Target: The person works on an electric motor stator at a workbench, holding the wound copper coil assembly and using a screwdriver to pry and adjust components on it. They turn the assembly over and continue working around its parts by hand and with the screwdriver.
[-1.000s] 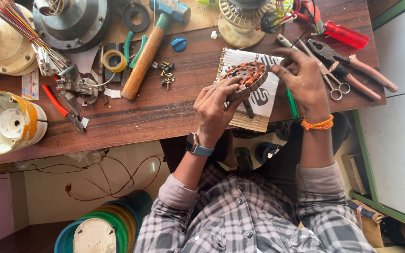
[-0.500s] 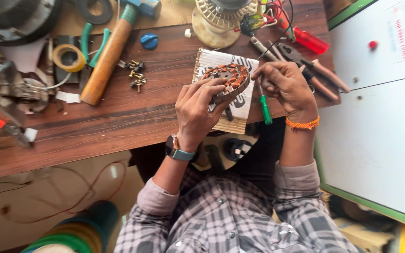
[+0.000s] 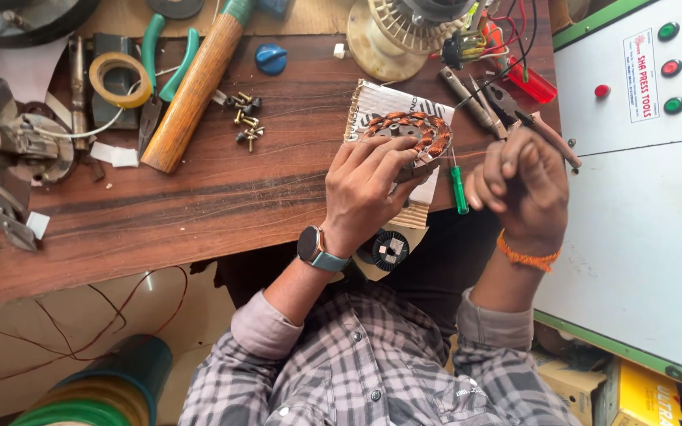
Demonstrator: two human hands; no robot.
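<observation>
A person in a grey checked shirt works at a dark wooden bench [image 3: 199,213], seen from above. The left hand [image 3: 369,185], with a watch at the wrist, lies palm down with the fingers spread and curled over the near edge of a round copper-wound coil [image 3: 414,132], pressing on it and gripping its rim; the coil rests on a piece of corrugated cardboard [image 3: 380,106] near the bench's front edge. The right hand [image 3: 522,185], an orange thread around its wrist, is raised just right of the coil with the fingers bunched tight together; whatever they pinch is too fine to make out. A green-handled screwdriver [image 3: 459,189] stands between the two hands, its tip toward the coil, and which hand steadies it cannot be told. Left of the cardboard lie a small heap of screws [image 3: 245,118], a wooden-handled hammer [image 3: 191,91], green-handled pliers [image 3: 159,67] and a roll of yellow tape [image 3: 120,79]. Beyond the right hand lie more pliers [image 3: 507,102] beside a red-handled tool [image 3: 532,85], and a cream fan motor [image 3: 404,31] with red and black wires. A white control panel [image 3: 641,181] with red and green buttons stands at the right. On the floor below, a teal spool [image 3: 132,371] holds wound wire.
</observation>
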